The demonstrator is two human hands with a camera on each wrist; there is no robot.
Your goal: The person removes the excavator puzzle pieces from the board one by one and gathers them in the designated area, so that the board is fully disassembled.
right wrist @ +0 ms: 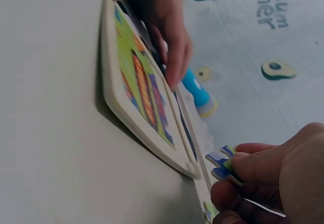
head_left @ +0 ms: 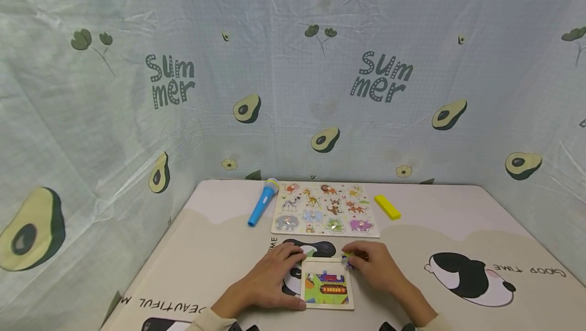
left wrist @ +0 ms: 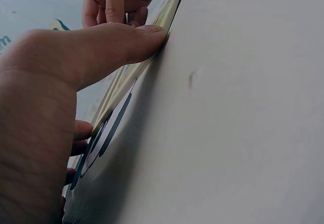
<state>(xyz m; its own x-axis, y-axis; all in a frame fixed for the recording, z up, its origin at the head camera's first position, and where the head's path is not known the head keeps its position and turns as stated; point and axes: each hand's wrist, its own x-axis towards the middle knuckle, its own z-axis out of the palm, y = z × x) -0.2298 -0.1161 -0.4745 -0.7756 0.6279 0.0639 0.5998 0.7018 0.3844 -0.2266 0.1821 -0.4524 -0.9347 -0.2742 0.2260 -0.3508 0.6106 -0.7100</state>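
A small square jigsaw tray (head_left: 351, 290) with a pale frame lies on the table in front of me, several joined pieces showing a vehicle picture in its lower part. The tray's upper part has no pieces in it. My left hand (head_left: 270, 282) holds the tray at its left side, thumb at the near corner and fingers at the far one. Above the tray's far right corner, my right hand (head_left: 379, 266) pinches a loose jigsaw piece (right wrist: 220, 163), blue and green, between thumb and fingers. The right wrist view shows this piece apart from the tray.
Behind the tray lies an animal puzzle board (head_left: 299, 229). A blue toy microphone (head_left: 262, 205) is at its left and a yellow block (head_left: 387, 207) at its right. A printed cloth covers the table (head_left: 403, 290); a patterned curtain (head_left: 284, 66) stands behind and at both sides.
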